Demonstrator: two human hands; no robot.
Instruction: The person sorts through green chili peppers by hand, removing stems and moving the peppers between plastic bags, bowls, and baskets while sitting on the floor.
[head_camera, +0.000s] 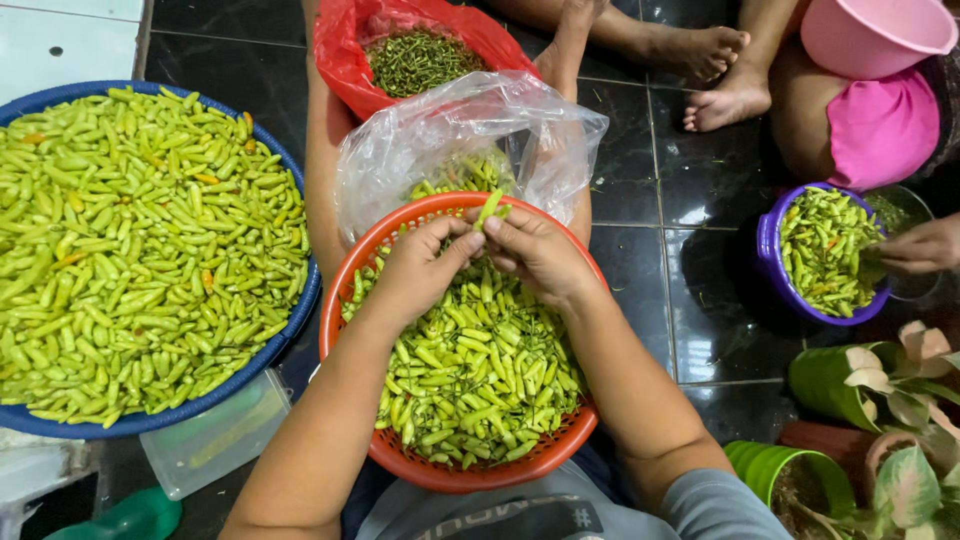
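At the left of the frame a wide blue basin (20, 110) sits on the dark tiled floor (690, 290), heaped with green chillies; below it lies a clear plastic lid (215, 440). In the centre, an orange basket (345, 290) rests in the person's lap, full of more green chillies. Over its upper rim the left hand (420, 270) and the right hand (540, 250) meet — both pinch one green chilli (489, 208) between fingertips, the pod standing upright between them. Just above, a clear plastic bag (540, 130) holds chillies, and behind it a red bag (340, 50) holds dark stems. At the right, another person's hand (920, 245) reaches to a small purple basket (768, 240) of chillies — potted plants (900, 400) fill the lower right corner.
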